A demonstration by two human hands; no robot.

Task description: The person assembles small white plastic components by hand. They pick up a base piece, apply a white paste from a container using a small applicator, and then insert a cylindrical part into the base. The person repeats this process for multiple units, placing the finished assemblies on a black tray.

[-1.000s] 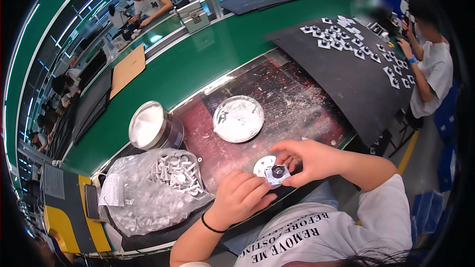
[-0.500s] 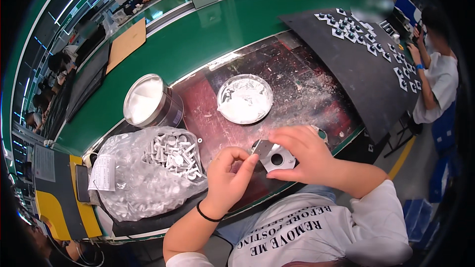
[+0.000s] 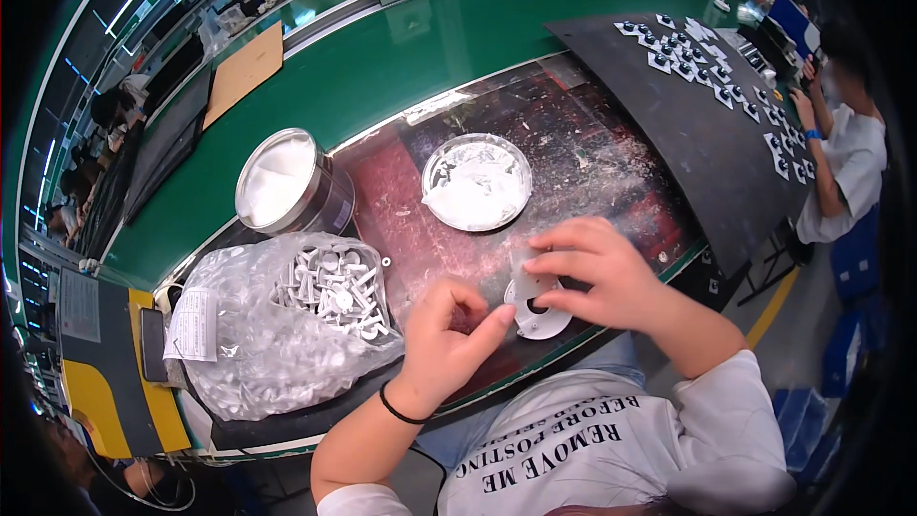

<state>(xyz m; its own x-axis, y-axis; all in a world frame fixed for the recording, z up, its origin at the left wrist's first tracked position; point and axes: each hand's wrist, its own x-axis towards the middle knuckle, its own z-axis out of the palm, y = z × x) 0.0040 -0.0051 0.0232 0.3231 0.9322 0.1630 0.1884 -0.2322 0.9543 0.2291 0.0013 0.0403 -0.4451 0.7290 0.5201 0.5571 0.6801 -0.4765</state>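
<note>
Near the table's front edge, my right hand (image 3: 587, 272) grips a small white piece (image 3: 544, 325) with a rounded edge and a dark hole. A pale flat part (image 3: 522, 272) stands up at its left side, under my fingertips; whether the two are joined I cannot tell. My left hand (image 3: 449, 334) is just left of the piece, thumb and curled forefinger apart with nothing between them. Its thumb tip is close to the piece's edge; contact is unclear. Beyond the hands sits a round metal dish (image 3: 478, 220) of white paste.
At left, a clear plastic bag (image 3: 258, 363) holds several white, flat-headed, pin-like parts beside an open tin (image 3: 277, 182) of white material. A black board (image 3: 659, 124) at right carries rows of small white-and-black parts. A co-worker (image 3: 845, 158) sits beyond it.
My left thumb and forefinger have come off the grey flat part they were pinching. The piece has turned in my right hand, and that flat part now faces differently.
</note>
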